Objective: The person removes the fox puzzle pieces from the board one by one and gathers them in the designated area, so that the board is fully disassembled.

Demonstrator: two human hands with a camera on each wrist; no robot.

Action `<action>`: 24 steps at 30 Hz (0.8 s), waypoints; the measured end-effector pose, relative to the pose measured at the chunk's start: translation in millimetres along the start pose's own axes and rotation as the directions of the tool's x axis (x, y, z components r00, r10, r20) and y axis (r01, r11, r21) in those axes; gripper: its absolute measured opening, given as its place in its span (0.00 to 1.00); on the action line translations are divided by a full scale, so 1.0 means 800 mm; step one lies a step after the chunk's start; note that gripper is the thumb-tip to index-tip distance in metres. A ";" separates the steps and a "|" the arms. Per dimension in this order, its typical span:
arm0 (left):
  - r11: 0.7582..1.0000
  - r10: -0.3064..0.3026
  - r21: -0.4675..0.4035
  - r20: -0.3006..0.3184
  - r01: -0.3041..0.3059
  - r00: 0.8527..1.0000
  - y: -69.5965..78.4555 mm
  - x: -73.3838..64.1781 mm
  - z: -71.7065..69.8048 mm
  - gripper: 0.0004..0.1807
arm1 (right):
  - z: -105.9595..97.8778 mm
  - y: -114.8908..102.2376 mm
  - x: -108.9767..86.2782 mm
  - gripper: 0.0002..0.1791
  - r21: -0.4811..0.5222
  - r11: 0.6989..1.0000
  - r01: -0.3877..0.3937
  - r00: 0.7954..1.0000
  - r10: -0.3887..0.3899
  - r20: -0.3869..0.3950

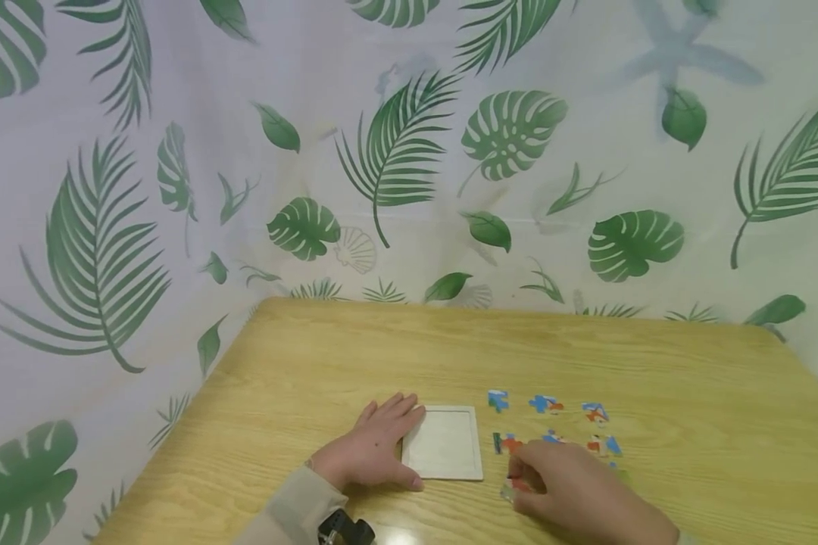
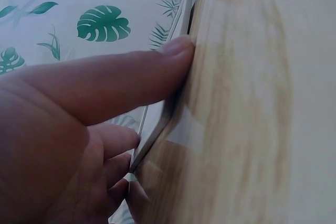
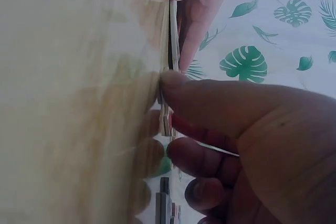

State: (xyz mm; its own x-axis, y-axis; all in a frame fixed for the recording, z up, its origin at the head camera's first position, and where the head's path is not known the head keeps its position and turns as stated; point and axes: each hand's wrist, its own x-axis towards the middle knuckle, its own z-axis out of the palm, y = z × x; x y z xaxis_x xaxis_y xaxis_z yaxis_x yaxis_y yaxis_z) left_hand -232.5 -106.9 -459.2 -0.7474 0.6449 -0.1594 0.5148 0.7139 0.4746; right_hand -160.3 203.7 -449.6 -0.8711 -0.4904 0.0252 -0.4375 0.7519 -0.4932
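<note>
A square, pale puzzle tray with a raised rim lies flat on the table, bare inside. My left hand rests at its left side, fingers fairly straight along the far left corner and thumb by the near edge; the left wrist view shows the thumb at the tray's side. To the right of the tray, my right hand pinches a jigsaw piece between thumb and forefinger, low over the tabletop. That piece appears edge-on in the right wrist view, its picture mostly hidden.
Several more jigsaw pieces lie in loose rows right of the tray, among them a blue and green one, a blue and orange one and another. My right hand partly covers the nearer ones. A leaf-patterned curtain borders the wooden table.
</note>
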 end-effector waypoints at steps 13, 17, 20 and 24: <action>0.999 -0.001 -0.032 0.001 0.001 1.000 -0.007 -0.005 0.003 0.58 | 0.001 -0.003 0.007 0.04 0.066 0.997 0.026 0.999 -0.028 0.032; 0.999 -0.002 -0.044 0.009 0.003 1.000 -0.010 -0.005 0.007 0.57 | -0.015 0.003 0.003 0.09 0.039 0.999 -0.012 0.999 0.014 -0.037; 0.999 0.006 -0.051 0.017 -0.005 1.000 -0.011 -0.003 0.008 0.57 | -0.040 0.015 -0.007 0.12 -0.019 0.997 -0.078 0.991 0.076 -0.106; 0.996 0.009 -0.084 0.016 -0.008 1.000 -0.014 -0.002 0.007 0.57 | -0.071 0.036 -0.026 0.17 -0.105 0.985 -0.139 0.968 0.113 -0.225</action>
